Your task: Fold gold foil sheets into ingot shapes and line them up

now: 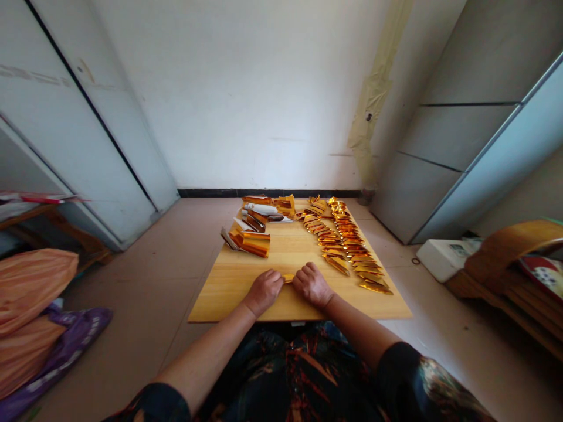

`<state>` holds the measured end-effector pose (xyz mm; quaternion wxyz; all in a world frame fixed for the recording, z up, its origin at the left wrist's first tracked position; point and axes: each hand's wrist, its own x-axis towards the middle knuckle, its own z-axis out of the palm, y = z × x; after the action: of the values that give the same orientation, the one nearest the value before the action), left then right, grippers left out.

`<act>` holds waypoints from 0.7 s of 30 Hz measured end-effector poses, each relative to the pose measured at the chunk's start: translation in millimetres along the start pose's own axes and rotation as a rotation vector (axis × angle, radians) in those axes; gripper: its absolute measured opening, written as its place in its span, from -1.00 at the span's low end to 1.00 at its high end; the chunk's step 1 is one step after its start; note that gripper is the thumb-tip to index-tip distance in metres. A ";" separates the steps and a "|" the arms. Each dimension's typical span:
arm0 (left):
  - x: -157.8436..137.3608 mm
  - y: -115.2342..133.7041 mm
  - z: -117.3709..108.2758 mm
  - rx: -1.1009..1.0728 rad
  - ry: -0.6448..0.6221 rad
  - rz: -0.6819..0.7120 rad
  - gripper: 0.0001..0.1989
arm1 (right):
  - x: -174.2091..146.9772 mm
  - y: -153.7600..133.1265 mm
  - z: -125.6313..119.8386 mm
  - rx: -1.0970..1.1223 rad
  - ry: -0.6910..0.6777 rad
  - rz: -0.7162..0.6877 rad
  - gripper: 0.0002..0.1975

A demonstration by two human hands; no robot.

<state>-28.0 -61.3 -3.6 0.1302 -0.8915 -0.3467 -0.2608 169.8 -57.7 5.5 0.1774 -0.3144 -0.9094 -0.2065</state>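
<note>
Low over the near middle of the wooden table board (229, 287), my left hand (265, 289) and my right hand (312, 283) are closed on a small piece of gold foil paper (288, 278). Only a short strip of it shows between my fingers; both ends are hidden by my hands. To the right lie rows of folded gold paper pieces (352, 234), pointed at the ends and overlapping one another. At the left, curled sheets of gold paper (253, 241) lie loosely together.
Behind the curled sheets sits a white roll-like item (260, 208) among more gold paper. A grey refrigerator-like cabinet (448, 117) stands at right, near a white box (444, 258) and a wooden seat (505, 264). Orange and purple bags (39, 316) lie at left.
</note>
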 end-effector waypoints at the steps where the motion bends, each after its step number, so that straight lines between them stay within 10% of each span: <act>1: 0.1 0.0 0.1 0.004 -0.002 0.001 -0.67 | 0.5 0.2 -0.3 -0.001 -0.010 -0.002 -0.76; 21: 3.0 0.7 0.9 0.079 -0.227 0.097 -0.72 | -6.1 5.0 -23.7 0.061 -0.397 -0.046 -0.83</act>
<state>-25.3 -59.7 -2.8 0.1378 -0.9253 -0.3255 -0.1375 182.1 -68.7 24.3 -0.0008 -0.3228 -0.9392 -0.1170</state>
